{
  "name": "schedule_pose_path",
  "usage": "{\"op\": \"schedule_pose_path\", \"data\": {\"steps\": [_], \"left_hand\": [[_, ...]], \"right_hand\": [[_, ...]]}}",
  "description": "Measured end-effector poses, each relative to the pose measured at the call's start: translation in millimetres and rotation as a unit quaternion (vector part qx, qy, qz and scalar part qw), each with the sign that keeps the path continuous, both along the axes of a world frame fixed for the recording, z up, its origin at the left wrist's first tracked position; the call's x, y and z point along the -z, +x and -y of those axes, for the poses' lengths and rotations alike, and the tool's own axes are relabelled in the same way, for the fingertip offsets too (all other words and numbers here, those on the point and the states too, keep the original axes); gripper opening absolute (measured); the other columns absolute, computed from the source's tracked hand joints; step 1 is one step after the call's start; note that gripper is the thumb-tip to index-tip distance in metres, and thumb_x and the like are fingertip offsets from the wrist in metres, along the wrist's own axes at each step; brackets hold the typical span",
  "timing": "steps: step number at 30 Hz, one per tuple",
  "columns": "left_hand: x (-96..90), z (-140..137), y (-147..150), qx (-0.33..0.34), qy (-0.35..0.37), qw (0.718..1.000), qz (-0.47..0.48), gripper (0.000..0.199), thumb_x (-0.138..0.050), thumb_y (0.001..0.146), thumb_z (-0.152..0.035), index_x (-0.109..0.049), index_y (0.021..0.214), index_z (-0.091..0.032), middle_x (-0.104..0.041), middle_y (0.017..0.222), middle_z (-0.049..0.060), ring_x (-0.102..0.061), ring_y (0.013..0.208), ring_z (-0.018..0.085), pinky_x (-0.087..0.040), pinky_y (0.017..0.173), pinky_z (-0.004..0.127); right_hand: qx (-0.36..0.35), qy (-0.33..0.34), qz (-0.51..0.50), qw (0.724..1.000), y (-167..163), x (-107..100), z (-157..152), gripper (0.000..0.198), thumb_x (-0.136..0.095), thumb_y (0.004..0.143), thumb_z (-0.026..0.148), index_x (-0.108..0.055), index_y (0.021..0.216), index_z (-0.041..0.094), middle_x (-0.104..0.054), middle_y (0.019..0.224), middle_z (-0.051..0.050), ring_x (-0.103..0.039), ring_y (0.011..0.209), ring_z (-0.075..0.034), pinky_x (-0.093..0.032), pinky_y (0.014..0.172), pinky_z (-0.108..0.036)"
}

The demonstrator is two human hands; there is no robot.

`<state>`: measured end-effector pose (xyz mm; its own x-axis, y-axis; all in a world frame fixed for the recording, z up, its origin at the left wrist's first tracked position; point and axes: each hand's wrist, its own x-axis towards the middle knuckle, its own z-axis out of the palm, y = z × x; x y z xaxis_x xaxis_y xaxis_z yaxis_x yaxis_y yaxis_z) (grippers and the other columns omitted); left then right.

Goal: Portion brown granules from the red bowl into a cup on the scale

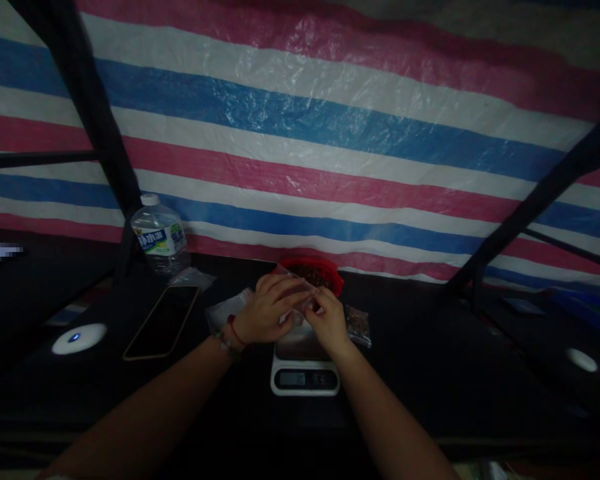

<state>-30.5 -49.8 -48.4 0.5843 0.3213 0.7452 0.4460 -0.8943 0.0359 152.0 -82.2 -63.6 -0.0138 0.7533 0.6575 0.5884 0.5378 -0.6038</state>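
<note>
My left hand (267,308) and my right hand (327,321) meet over a small white kitchen scale (305,377) on the dark table. Both hands pinch a small clear plastic bag (300,293) between the fingers, just above the scale's platform. A red bowl (330,270) of dark brown bits stands right behind the hands. A small filled clear bag (359,325) lies just right of my right hand. More empty clear bags (223,312) lie by my left wrist, which wears a red string and a bead bracelet.
A phone (163,321) lies face up left of the scale, a water bottle (160,235) behind it. A round white device (79,338) with a blue light sits at far left. A striped tarp (330,133) and dark frame bars close off the back.
</note>
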Motion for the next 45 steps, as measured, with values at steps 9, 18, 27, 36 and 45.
{"op": "schedule_pose_path", "data": {"steps": [9, 18, 27, 36, 45], "left_hand": [[-8.7, -15, -11, 0.025, -0.079, 0.996, -0.038, 0.053, -0.065, 0.076, -0.032, -0.057, 0.126, -0.020, -0.069, 0.115, 0.010, -0.062, 0.110, 0.027, -0.035, 0.109, 0.050], [-3.8, -52, -6, 0.038, -0.128, 0.989, 0.066, 0.040, -0.060, 0.075, -0.026, -0.059, 0.113, -0.015, -0.068, 0.108, 0.012, -0.066, 0.099, 0.024, -0.053, 0.088, 0.038], [21.2, -38, -7, 0.064, -0.180, 0.980, -0.056, 0.044, -0.071, 0.072, -0.043, -0.062, 0.108, -0.019, -0.068, 0.103, 0.009, -0.065, 0.095, 0.024, -0.051, 0.085, 0.035], [28.3, -36, 3, 0.028, -0.190, 0.975, -0.117, 0.037, -0.071, 0.073, -0.047, -0.061, 0.095, -0.019, -0.068, 0.093, 0.007, -0.065, 0.089, 0.024, -0.048, 0.080, 0.034], [29.3, -32, 8, 0.029, -0.225, 0.971, -0.080, 0.037, -0.073, 0.071, -0.040, -0.062, 0.098, -0.019, -0.069, 0.095, 0.008, -0.065, 0.090, 0.024, -0.050, 0.081, 0.035]], "right_hand": [[-0.092, -0.023, 0.017, 0.995, -3, -11, 1, 0.015, -0.063, 0.083, 0.018, -0.074, 0.092, 0.023, -0.067, 0.097, -0.006, -0.064, 0.094, -0.018, -0.053, 0.084, -0.031], [-0.120, -0.171, 0.192, 0.959, 47, -55, -75, 0.029, -0.058, 0.081, 0.008, -0.075, 0.102, 0.019, -0.074, 0.102, -0.006, -0.068, 0.092, -0.019, -0.050, 0.085, -0.030], [-0.060, -0.307, 0.418, 0.853, 32, -14, -121, 0.037, -0.062, 0.085, 0.032, -0.070, 0.120, 0.021, -0.070, 0.118, -0.012, -0.067, 0.103, -0.026, -0.048, 0.086, -0.029], [0.013, -0.281, 0.427, 0.859, 36, 0, -120, 0.039, -0.066, 0.081, 0.025, -0.068, 0.119, 0.017, -0.067, 0.117, -0.017, -0.065, 0.100, -0.028, -0.047, 0.085, -0.032], [0.012, -0.249, 0.409, 0.878, 32, 4, -114, 0.032, -0.067, 0.079, 0.017, -0.073, 0.110, 0.018, -0.067, 0.112, -0.014, -0.065, 0.097, -0.024, -0.046, 0.084, -0.029]]}}
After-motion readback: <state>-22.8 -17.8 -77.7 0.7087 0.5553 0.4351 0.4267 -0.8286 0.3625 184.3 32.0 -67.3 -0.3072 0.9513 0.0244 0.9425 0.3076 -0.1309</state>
